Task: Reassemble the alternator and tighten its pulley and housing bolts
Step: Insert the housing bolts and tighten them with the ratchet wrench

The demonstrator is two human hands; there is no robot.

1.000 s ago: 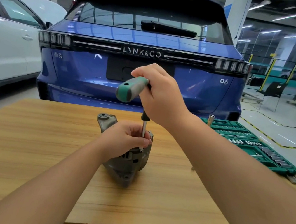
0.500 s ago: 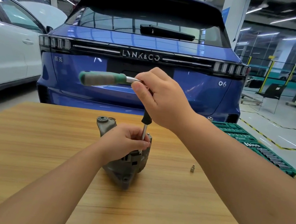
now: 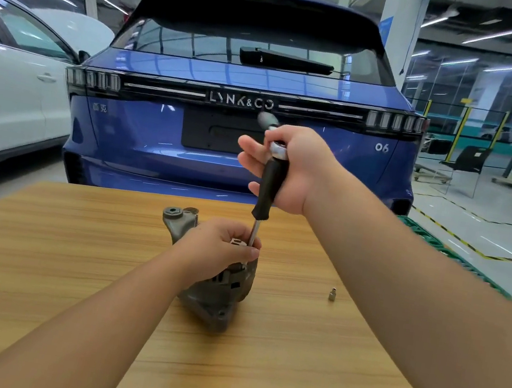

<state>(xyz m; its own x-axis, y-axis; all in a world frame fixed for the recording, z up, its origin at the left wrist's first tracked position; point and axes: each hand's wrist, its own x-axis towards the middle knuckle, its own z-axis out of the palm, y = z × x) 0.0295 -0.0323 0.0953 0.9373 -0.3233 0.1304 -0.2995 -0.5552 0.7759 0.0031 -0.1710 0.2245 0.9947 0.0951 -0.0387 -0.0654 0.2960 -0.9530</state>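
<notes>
Ratchet handle (image 3: pixel 268 119) swung from pointing left to pointing away; likely another tightening stroke on a housing bolt. Right hand (image 3: pixel 288 169) wrapped round ratchet head, left hand (image 3: pixel 222 249) gripping alternator (image 3: pixel 215 291) mid-table (image 3: pixel 36 259)

A dull grey cast-metal alternator (image 3: pixel 215 294) sits on the striped light-brown woodgrain table (image 3: pixel 33 276), under a black-shafted, seemingly chrome-headed ratchet wrench (image 3: pixel 268 189).

1. Wooden table (image 3: pixel 33 276) lies under both hands.
2. Blue car (image 3: pixel 188 149) stands beyond the hands.
3. White car (image 3: pixel 5 93) stands far left of them.
4. Green tool case (image 3: pixel 434 245) lies behind the right forearm.
</notes>
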